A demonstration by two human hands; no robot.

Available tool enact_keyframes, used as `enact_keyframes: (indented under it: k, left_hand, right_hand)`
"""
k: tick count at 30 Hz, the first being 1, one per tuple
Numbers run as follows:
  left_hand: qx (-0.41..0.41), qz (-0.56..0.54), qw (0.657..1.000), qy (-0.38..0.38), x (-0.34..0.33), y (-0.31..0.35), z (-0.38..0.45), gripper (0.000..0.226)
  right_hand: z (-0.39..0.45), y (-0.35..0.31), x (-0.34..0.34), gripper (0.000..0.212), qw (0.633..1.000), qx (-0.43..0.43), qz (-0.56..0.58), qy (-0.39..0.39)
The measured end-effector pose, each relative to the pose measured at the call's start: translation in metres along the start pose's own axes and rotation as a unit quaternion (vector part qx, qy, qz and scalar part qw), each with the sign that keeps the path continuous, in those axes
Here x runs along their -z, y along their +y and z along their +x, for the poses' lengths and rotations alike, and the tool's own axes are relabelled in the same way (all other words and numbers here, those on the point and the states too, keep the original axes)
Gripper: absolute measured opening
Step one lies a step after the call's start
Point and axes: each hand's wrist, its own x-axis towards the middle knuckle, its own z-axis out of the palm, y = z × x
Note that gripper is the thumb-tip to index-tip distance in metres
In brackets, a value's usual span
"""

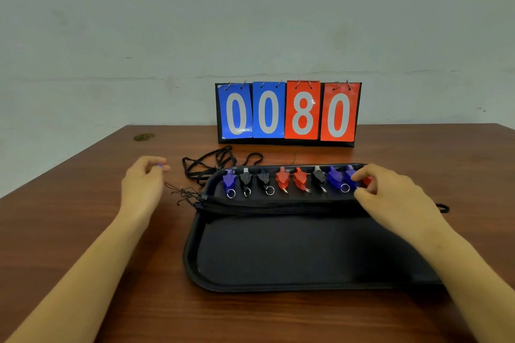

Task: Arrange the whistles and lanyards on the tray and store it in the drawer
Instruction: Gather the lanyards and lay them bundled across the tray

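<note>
Hiding under right hand (390, 195): red whistle (367, 181), mostly unseen.

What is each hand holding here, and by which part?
Left hand pinches a small blue thing at its fingertips; the part cannot be told. Right hand pinches a red whistle at the row's end.

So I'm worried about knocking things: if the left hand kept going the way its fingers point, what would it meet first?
Probably the loose black lanyards on the table, just beyond the left hand; depth is unclear.
</note>
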Motion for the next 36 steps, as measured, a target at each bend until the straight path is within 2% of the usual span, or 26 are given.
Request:
enact_keyframes:
  k: [3, 6, 10, 12, 15, 18, 22, 25, 28, 30, 32, 36]
  left_hand:
    - [-0.090, 0.156, 0.982, -0.048, -0.002, -0.015, 0.008, 0.040]
    - [-0.164, 0.306, 0.932, -0.107, -0.009, -0.022, 0.014, 0.043]
    - [-0.157, 0.362, 0.896, -0.202, -0.013, -0.026, 0.013, 0.053]
    - [-0.173, 0.381, 0.881, -0.220, -0.013, -0.031, 0.015, 0.055]
    - [-0.192, 0.369, 0.885, -0.210, -0.014, -0.028, 0.013, 0.053]
    - [-0.218, 0.373, 0.887, -0.163, -0.013, -0.020, 0.009, 0.041]
    - [-0.163, 0.402, 0.892, -0.131, -0.008, -0.016, 0.009, 0.009]
    - [-0.138, 0.410, 0.894, -0.114, -0.007, -0.014, 0.009, 0.006]
    - [-0.099, 0.350, 0.929, -0.074, -0.004, -0.019, 0.013, 0.007]
    - [-0.059, 0.229, 0.971, -0.040, -0.001, -0.016, 0.013, 0.010]
    - [-0.030, 0.082, 0.996, 0.011, 0.002, -0.007, 0.009, 0.007]
    - [-0.058, -0.079, 0.987, 0.129, 0.010, 0.015, -0.004, 0.006]
  right_hand:
    - [-0.002, -0.002, -0.002, 0.022, 0.999, 0.010, 0.018, -0.026]
    - [-0.003, -0.003, -0.006, 0.022, 0.999, 0.018, 0.018, -0.033]
    - [-0.004, -0.005, -0.009, 0.020, 0.999, 0.030, 0.014, -0.037]
    - [-0.005, -0.005, -0.009, 0.019, 0.998, 0.036, 0.013, -0.040]
    - [-0.006, -0.007, -0.010, 0.019, 0.998, 0.038, 0.014, -0.045]
    - [-0.007, -0.007, -0.011, 0.019, 0.998, 0.036, 0.012, -0.052]
    - [-0.007, -0.007, -0.012, 0.020, 0.998, 0.034, 0.020, -0.044]
    - [-0.007, -0.008, -0.012, 0.021, 0.998, 0.034, 0.026, -0.041]
    - [-0.008, -0.008, -0.012, 0.021, 0.998, 0.033, 0.030, -0.044]
    - [-0.009, -0.009, -0.012, 0.022, 0.998, 0.035, 0.031, -0.046]
    - [-0.009, -0.010, -0.011, 0.024, 0.998, 0.039, 0.033, -0.045]
    - [-0.010, -0.011, -0.011, 0.028, 0.998, 0.040, 0.034, -0.043]
